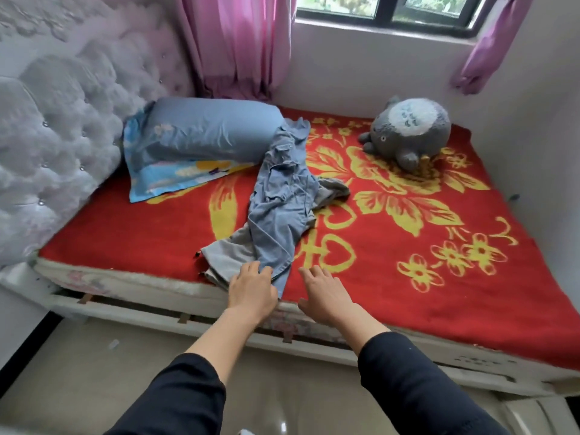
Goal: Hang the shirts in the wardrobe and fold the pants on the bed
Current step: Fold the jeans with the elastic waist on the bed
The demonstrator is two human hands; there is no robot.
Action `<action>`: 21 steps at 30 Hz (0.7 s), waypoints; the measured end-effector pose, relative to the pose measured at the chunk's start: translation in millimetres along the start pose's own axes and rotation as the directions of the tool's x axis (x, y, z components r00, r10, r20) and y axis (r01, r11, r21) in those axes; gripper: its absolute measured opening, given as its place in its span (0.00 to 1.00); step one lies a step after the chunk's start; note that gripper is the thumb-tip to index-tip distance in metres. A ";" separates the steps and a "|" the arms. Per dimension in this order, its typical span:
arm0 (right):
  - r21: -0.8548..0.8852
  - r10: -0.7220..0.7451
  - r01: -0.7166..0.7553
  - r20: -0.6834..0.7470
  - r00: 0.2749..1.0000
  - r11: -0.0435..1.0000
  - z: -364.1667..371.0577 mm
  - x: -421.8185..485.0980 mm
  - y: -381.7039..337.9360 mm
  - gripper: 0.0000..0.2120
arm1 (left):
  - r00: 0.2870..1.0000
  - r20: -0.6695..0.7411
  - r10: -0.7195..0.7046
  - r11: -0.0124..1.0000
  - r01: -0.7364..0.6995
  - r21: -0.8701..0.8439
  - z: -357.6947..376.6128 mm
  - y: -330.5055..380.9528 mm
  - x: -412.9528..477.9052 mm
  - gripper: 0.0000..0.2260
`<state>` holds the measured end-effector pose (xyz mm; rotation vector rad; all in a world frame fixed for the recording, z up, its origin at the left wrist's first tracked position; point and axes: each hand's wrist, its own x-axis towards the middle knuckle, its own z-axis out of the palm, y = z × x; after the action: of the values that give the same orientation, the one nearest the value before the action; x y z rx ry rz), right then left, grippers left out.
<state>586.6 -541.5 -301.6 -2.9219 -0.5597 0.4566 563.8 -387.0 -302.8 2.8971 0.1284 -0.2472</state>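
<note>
A crumpled blue-grey garment (282, 196) lies stretched across the red bed cover (125, 233), from the pillow down to the near edge. A paler grey piece of clothing (226, 255) lies partly under its near end. My left hand (251, 293) rests on the near end of this cloth at the bed's edge, fingers spread. Just to the right, my right hand (326, 293) hovers over the bare cover with fingers apart, holding nothing. Whether the garments are shirts or pants is unclear.
A blue pillow (204, 133) lies at the head of the bed by the tufted white headboard (56, 136). A grey plush toy (408, 130) sits at the far right. Pink curtains (238, 45) hang by the window. Tiled floor lies below the bed frame (219, 321).
</note>
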 end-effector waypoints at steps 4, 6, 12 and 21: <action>0.008 0.004 -0.004 0.019 1.000 1.000 -13.6 70.6 35.5 0.26 | 0.999 0.034 -0.012 1.000 0.012 -0.012 0.4 3.1 75.7 0.18; 0.020 0.015 -0.015 0.022 1.000 1.000 -21.4 110.1 49.6 0.27 | 0.998 0.058 -0.025 1.000 0.026 -0.016 0.6 0.7 118.2 0.18; 0.071 0.044 -0.050 0.080 0.996 0.996 -31.9 248.7 87.1 0.25 | 0.988 0.127 -0.092 0.993 0.100 -0.063 17.0 -17.6 275.5 0.18; 0.158 0.097 -0.137 0.239 0.966 0.978 13.3 413.3 140.5 0.24 | 0.972 0.098 -0.216 0.929 0.235 -0.286 90.6 -47.8 458.3 0.18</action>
<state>995.9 -513.4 -451.1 -2.7621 -0.3521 0.8243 994.5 -331.1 -481.4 2.5709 0.4497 -0.3311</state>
